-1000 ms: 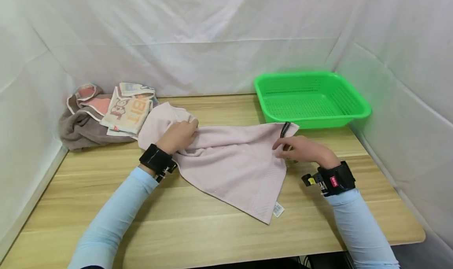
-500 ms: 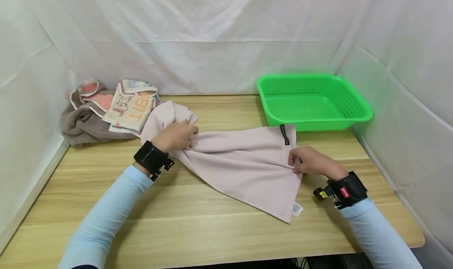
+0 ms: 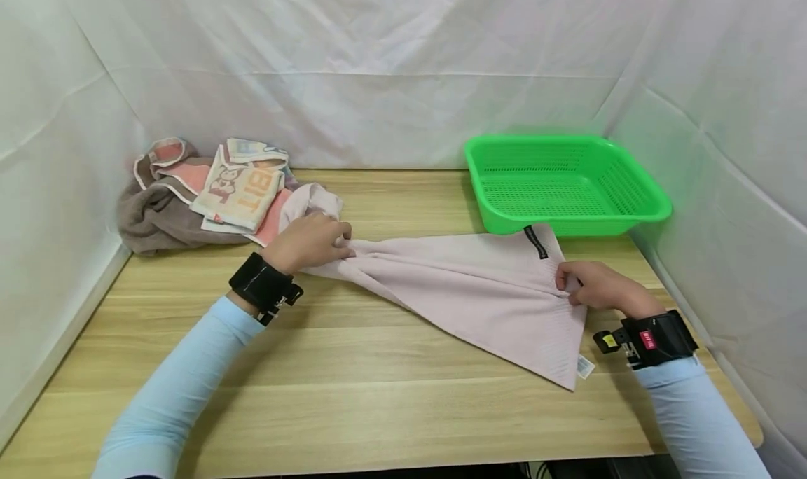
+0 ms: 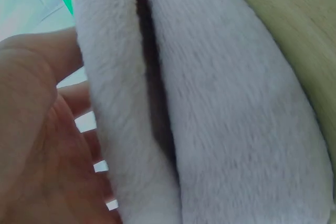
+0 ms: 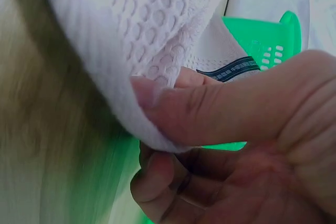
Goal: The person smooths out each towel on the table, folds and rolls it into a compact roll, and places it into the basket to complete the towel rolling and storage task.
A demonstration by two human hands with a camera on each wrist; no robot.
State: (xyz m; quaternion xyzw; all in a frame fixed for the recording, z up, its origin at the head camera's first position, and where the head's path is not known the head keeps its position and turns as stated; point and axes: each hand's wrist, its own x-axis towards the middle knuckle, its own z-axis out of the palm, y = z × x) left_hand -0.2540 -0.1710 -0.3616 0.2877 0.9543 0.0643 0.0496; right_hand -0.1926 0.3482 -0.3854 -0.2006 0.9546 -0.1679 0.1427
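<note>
A pale pink towel (image 3: 454, 276) stretches across the table between the two hands, with lengthwise folds running along it. Its left part is bunched where my left hand (image 3: 309, 241) pinches it. At the towel's right edge, my right hand (image 3: 595, 285) grips the border between thumb and fingers; the right wrist view shows the thumb (image 5: 205, 108) pressed on the ribbed hem. A black label (image 3: 536, 241) sits at the upper right corner, and a white tag (image 3: 585, 366) sticks out near the lower right one. In the left wrist view the towel (image 4: 226, 98) hides the fingertips.
A green plastic basket (image 3: 570, 225) stands at the back right, just behind the towel's upper right corner. At the back left lies a heap with a grey-brown towel (image 3: 157, 220) and a folded printed towel (image 3: 236, 195). White curtains (image 3: 391, 73) enclose the wooden table (image 3: 353, 395).
My right hand has taken hold of the towel's right edge and moved right, pulling it tauter. The towel's bunched left end has drawn in, uncovering pink cloth by the heap.
</note>
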